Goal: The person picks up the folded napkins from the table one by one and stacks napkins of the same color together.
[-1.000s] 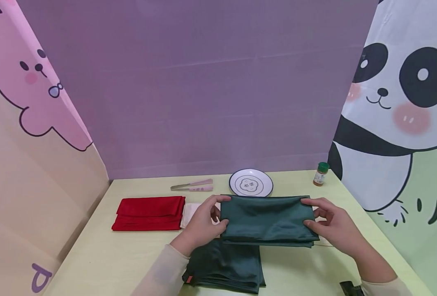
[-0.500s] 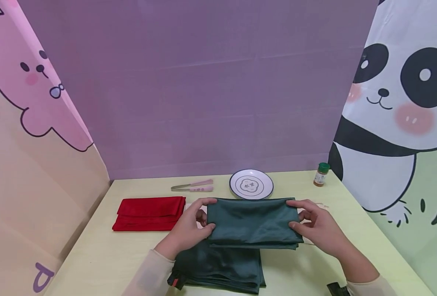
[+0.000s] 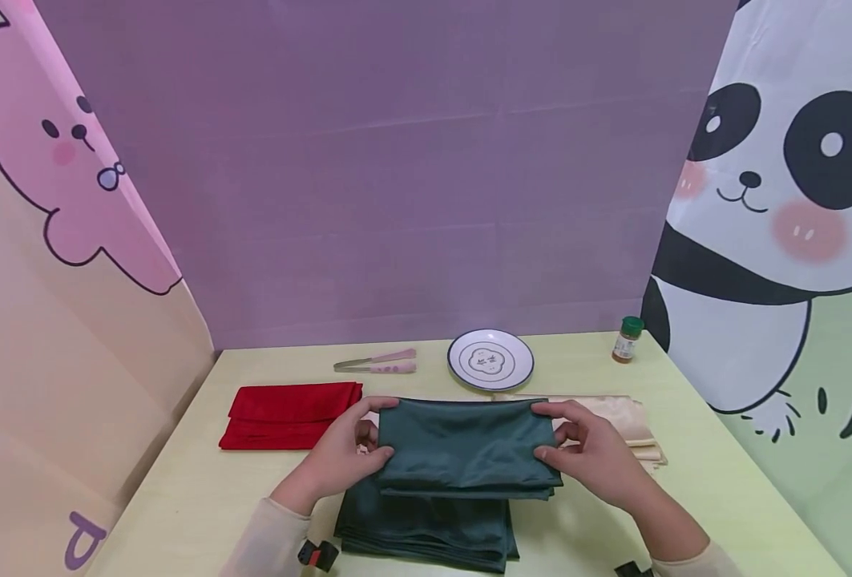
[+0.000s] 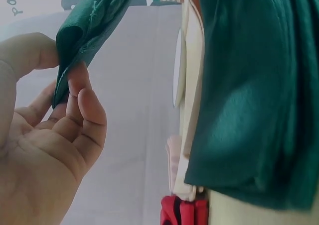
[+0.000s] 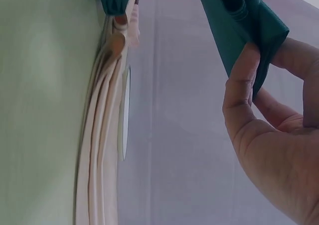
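A folded dark green satin cloth (image 3: 467, 449) hangs level between two hands. My left hand (image 3: 342, 461) pinches its left edge between thumb and fingers, and my right hand (image 3: 602, 457) does the same at the right edge. Both wrist views show the cloth's folded layers caught between the fingers, raised off the table. Underneath lies a second folded green cloth (image 3: 426, 533), partly covered by the held one in the head view. Behind the held cloth, a folded cream cloth (image 3: 627, 421) is partly hidden.
On the left of the table lies a folded red cloth (image 3: 288, 417). Pink-handled tongs (image 3: 389, 367) and a white plate with a dark rim (image 3: 490, 359) are along the back. A small green-capped jar (image 3: 627, 340) stands at the back right corner.
Both hands have carried the held green cloth leftward and a little toward me, over the lower green one. More of the plate and the cream cloth now shows.
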